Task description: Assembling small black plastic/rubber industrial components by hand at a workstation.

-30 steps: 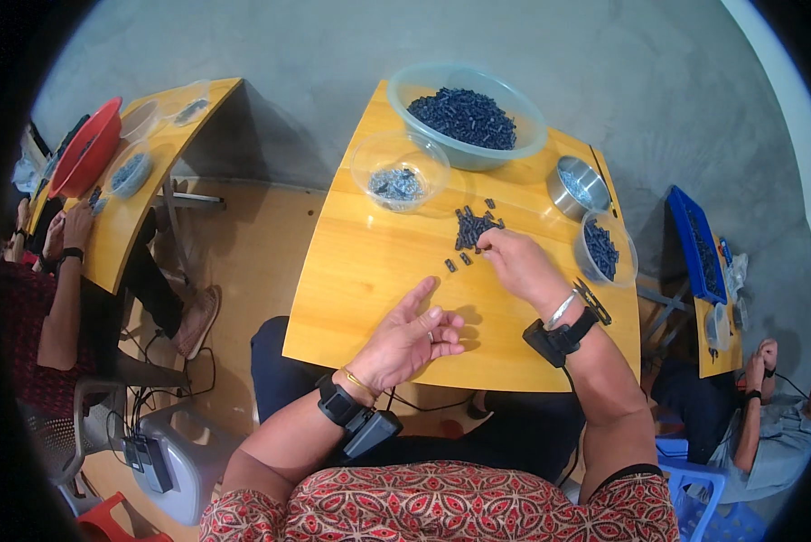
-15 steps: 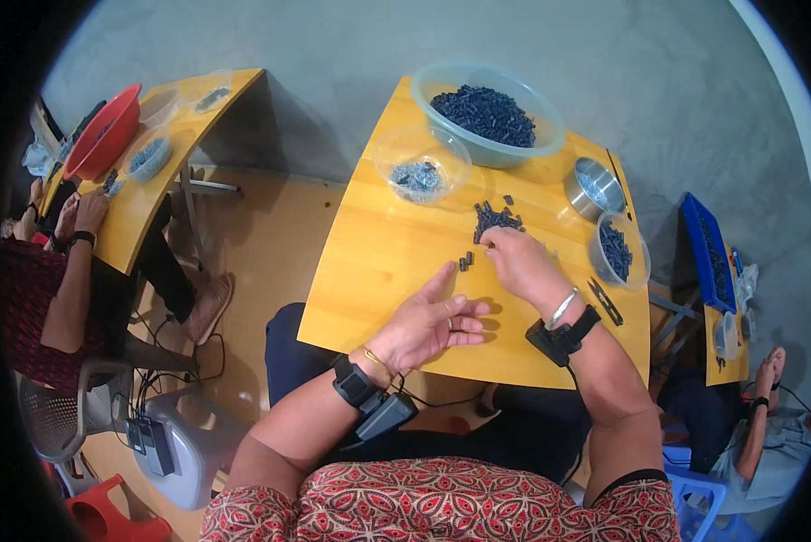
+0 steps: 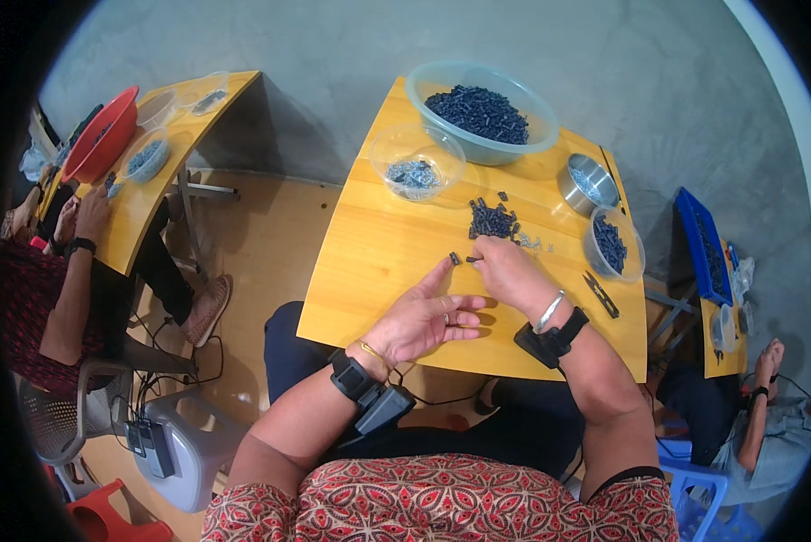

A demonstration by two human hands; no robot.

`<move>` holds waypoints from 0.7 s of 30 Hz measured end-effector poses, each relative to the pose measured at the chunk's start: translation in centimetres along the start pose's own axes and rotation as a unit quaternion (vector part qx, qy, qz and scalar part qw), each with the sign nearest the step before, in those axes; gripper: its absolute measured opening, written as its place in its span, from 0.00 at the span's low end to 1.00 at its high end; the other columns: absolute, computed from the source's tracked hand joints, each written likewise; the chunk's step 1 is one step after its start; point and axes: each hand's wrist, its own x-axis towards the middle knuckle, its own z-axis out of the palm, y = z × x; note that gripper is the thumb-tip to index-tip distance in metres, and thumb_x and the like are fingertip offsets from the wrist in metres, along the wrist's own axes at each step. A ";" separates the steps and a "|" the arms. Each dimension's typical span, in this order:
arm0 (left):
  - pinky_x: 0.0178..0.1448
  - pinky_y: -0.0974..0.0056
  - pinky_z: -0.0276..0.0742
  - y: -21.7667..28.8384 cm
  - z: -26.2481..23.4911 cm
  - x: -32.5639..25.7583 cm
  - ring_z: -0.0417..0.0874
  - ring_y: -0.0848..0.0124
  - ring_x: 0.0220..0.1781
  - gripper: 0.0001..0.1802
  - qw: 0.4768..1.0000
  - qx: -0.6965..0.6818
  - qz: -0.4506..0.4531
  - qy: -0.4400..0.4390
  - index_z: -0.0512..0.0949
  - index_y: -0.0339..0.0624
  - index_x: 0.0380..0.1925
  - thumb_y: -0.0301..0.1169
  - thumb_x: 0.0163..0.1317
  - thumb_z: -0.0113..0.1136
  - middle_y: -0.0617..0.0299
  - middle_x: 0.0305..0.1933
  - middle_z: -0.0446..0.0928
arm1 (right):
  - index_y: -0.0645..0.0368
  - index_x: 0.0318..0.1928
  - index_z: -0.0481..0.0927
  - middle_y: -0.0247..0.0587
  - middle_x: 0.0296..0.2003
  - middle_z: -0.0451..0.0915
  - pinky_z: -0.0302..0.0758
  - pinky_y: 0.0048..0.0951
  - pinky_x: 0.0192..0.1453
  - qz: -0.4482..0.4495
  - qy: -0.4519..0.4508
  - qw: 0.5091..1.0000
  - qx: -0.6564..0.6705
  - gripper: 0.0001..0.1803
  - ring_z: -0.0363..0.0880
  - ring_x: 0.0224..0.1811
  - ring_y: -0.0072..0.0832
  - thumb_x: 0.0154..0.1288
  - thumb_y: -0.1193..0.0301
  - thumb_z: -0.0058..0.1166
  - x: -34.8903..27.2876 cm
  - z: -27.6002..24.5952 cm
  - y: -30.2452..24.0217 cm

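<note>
My right hand [image 3: 514,273] pinches a small dark plastic piece [image 3: 471,259] between thumb and fingertips, low over the yellow table. My left hand [image 3: 421,318] is turned partly palm up with its fingers spread, holding nothing. A second dark piece [image 3: 455,258] lies at the tip of its upper digit; whether they touch is hard to tell. Just beyond my right hand is a loose pile of short dark pieces [image 3: 491,219]. Several tiny silvery bits [image 3: 534,243] lie beside that pile. Black thread snips [image 3: 601,294] rest to the right of my right wrist.
A large pale-blue basin [image 3: 550,135] of dark pieces stands at the back. Near it are a clear bowl [image 3: 450,176] of small metal bits, a steel bowl [image 3: 586,204] and a clear tub [image 3: 638,253] of dark pieces. Co-workers sit at tables on both sides.
My right hand has moved slightly left and nearer to me, and a dark piece now shows in its fingertips. My left hand has hardly moved.
</note>
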 end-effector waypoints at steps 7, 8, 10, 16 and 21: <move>0.42 0.64 0.77 -0.7 -0.5 -0.3 0.77 0.70 0.34 0.12 0.998 0.049 0.017 0.023 0.73 0.32 0.40 0.31 0.63 0.49 0.56 0.36 0.75 | 0.64 0.31 0.66 0.53 0.28 0.72 0.71 0.41 0.36 -0.020 0.045 0.996 0.073 0.06 0.73 0.32 0.49 0.53 0.78 0.48 -3.9 -0.5 -4.2; 0.42 0.64 0.77 -0.8 -0.3 -0.3 0.77 0.70 0.34 0.12 0.998 0.050 0.013 0.018 0.73 0.32 0.40 0.31 0.63 0.49 0.56 0.36 0.75 | 0.64 0.31 0.65 0.52 0.28 0.71 0.71 0.40 0.35 -0.040 0.042 0.997 0.058 0.07 0.72 0.32 0.49 0.52 0.78 0.48 -4.4 -0.6 -4.6; 0.37 0.66 0.78 -0.8 0.2 -0.4 0.77 0.71 0.30 0.11 0.990 0.122 0.015 0.067 0.72 0.33 0.38 0.31 0.63 0.49 0.57 0.32 0.75 | 0.64 0.31 0.64 0.50 0.28 0.70 0.71 0.38 0.35 -0.063 0.031 0.996 0.054 0.08 0.72 0.32 0.47 0.51 0.78 0.48 -5.0 -0.9 -5.2; 0.29 0.71 0.76 -1.5 0.6 -0.4 0.71 0.78 0.23 0.08 0.975 0.197 0.054 0.085 0.74 0.32 0.32 0.28 0.62 0.51 0.63 0.24 0.72 | 0.63 0.33 0.68 0.48 0.30 0.71 0.71 0.38 0.36 -0.090 0.035 0.993 0.063 0.06 0.72 0.35 0.43 0.52 0.79 0.46 -6.0 -1.4 -5.7; 0.30 0.70 0.72 -1.1 -0.3 -1.1 0.66 0.78 0.22 0.11 0.992 0.109 0.048 0.052 0.74 0.33 0.35 0.32 0.62 0.51 0.63 0.25 0.71 | 0.65 0.27 0.73 0.50 0.26 0.76 0.72 0.36 0.36 0.079 0.157 0.981 0.082 0.04 0.75 0.31 0.44 0.53 0.76 0.49 -5.8 -3.0 1.7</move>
